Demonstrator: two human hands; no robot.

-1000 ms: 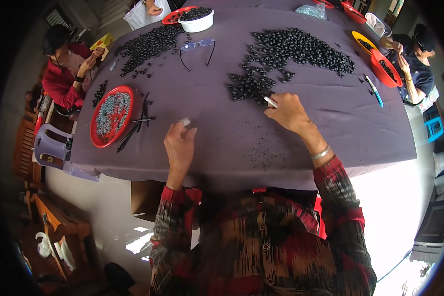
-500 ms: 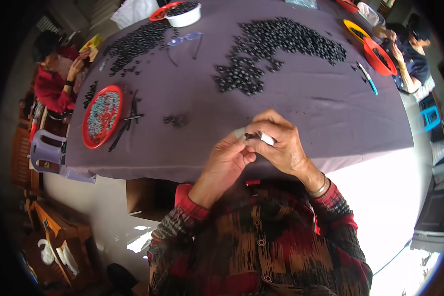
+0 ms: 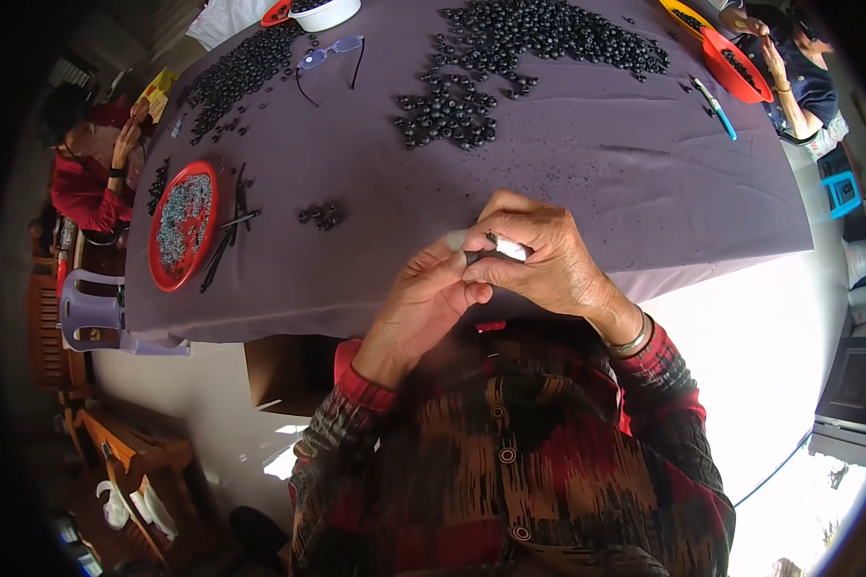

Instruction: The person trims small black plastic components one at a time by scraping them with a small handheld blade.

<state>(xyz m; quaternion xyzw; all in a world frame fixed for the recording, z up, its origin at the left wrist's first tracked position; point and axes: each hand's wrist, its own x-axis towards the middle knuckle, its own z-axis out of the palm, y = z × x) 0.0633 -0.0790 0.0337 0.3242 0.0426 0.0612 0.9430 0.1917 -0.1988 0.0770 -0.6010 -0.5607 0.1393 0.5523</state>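
Observation:
My hands meet above the near edge of the table. My left hand [image 3: 409, 303] pinches a small dark piece [image 3: 475, 256] between thumb and forefinger; a pale grey-green cover [image 3: 457, 240] sits on one fingertip. Closed around a short white object [image 3: 511, 249], my right hand [image 3: 558, 260] presses its fingertips against the same dark piece. Fingers hide most of both items, so the white object's kind cannot be made out. Beyond the left hand lies a small cluster of round black pieces [image 3: 319, 214]; a larger heap of black pieces [image 3: 449, 113] spreads farther off.
A red tray [image 3: 212, 209] of small pale bits stands at left beside thin black tools [image 3: 223, 252]. Glasses [image 3: 331, 52] lie near another black heap [image 3: 236, 82]. A red bowl [image 3: 714, 60] and blue-white pen [image 3: 715, 109] are at right. Two people sit at the table's sides.
The whole view has shifted, with the table's contents now higher in the picture. My hands stay together, and the right one has turned slightly around the white object.

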